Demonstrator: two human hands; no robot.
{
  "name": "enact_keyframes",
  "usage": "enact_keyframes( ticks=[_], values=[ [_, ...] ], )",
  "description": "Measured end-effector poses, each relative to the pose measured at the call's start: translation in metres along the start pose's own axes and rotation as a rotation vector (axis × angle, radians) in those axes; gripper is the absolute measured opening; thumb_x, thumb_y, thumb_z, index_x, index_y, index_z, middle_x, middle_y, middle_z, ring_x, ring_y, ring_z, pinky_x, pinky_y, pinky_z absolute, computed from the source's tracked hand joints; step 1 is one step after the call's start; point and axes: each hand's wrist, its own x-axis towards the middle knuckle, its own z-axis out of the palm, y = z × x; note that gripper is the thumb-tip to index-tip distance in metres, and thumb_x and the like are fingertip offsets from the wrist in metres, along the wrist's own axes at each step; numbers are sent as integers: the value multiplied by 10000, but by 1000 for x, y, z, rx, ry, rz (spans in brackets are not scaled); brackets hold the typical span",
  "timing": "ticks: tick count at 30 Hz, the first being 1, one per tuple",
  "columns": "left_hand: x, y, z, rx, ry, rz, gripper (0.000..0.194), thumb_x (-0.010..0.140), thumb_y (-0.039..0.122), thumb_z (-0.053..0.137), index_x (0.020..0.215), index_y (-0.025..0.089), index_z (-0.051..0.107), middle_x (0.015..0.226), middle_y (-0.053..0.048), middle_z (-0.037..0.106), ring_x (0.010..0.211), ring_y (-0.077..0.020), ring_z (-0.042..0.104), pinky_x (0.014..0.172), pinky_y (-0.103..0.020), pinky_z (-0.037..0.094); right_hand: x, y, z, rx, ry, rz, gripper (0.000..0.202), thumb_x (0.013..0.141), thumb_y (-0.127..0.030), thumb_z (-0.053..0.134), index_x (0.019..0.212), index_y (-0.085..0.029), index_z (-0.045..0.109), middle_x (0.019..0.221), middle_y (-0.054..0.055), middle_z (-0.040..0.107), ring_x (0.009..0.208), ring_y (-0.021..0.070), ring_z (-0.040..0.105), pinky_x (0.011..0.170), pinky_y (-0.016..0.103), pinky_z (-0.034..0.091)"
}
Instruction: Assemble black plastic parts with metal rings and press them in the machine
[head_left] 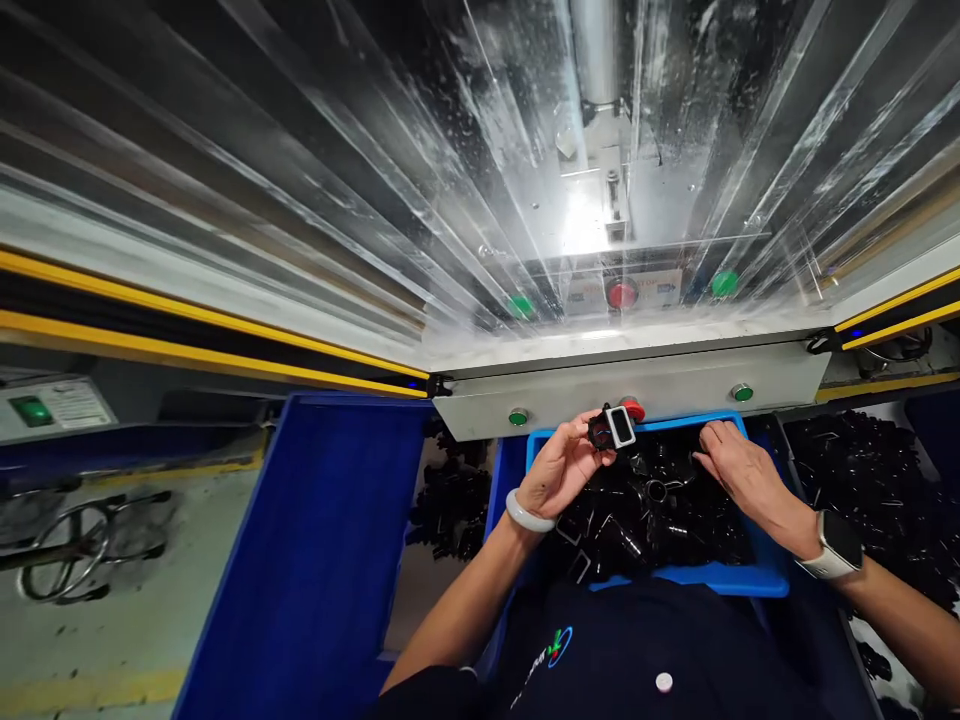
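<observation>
My left hand (pixel 564 465) holds a small black part with a white rectangular frame (pixel 621 426) on its face, gripped between thumb and fingers. That part is just in front of the red button (pixel 634 409). To the right, my right hand (pixel 731 462) is over the right side of a blue crate (pixel 765 580), its fingers bent together near the black pieces. Whatever its fingertips may hold is too small to make out. Glossy black plastic parts (pixel 652 520) fill the crate, with a round ring-shaped one near the middle.
A machine panel (pixel 645 385) with green buttons (pixel 518 417) (pixel 742 393) lies beyond the crate, below a clear cover (pixel 450 150). Yellow-edged bars (pixel 225 345) flank it. A large blue bin (pixel 307 540) stands left; more black parts (pixel 870 490) lie right.
</observation>
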Motion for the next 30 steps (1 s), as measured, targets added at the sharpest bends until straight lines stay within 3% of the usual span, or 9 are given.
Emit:
enact_keyframes(
  ticks=[4,8,12,15,18,26,30],
  values=[
    [6,1,-1,-26,29,12,186,801,222,759,949,135,689,971,-65,710,853,-170,652,671,-248,502,-2,1,-21,392,-11,-36,167,1022,-292,597,886,-229,524,1045,64,675,988,212,616,805,328,537],
    [9,0,-1,-7,43,45,243,793,255,794,989,138,709,974,-61,716,834,-163,655,670,-251,510,4,-8,-45,595,5,100,216,1026,-415,607,898,-247,656,970,37,723,931,209,652,827,354,545],
    [5,0,6,100,19,130,361,794,332,843,1080,135,745,997,-76,730,826,-169,663,727,-281,550,21,-28,-74,853,127,286,290,1013,-451,630,1250,-297,692,1030,20,769,944,185,720,841,334,569],
    [1,3,15,166,11,169,334,828,335,824,1096,147,759,1020,-76,733,854,-167,666,785,-290,568,39,-47,-90,988,276,328,281,951,-487,710,1116,-260,714,997,26,756,878,167,717,764,299,575],
    [-1,4,23,210,24,235,303,839,333,821,1084,161,777,1079,-74,733,884,-166,671,802,-287,580,57,-66,-94,1118,374,299,267,922,-484,742,1004,-233,705,961,31,737,831,155,699,716,283,571],
    [3,3,33,438,57,481,259,930,347,762,1147,210,798,1228,-93,737,1134,-244,676,924,-323,584,82,-83,-81,1054,356,314,243,930,-452,733,985,-219,693,887,22,733,768,149,665,709,291,544],
    [11,19,42,550,117,576,260,861,303,848,1103,209,831,1135,-91,727,1016,-226,681,846,-295,579,94,-80,-86,1040,379,310,264,936,-476,720,975,-216,699,916,39,741,786,162,686,724,305,577]
  ],
)
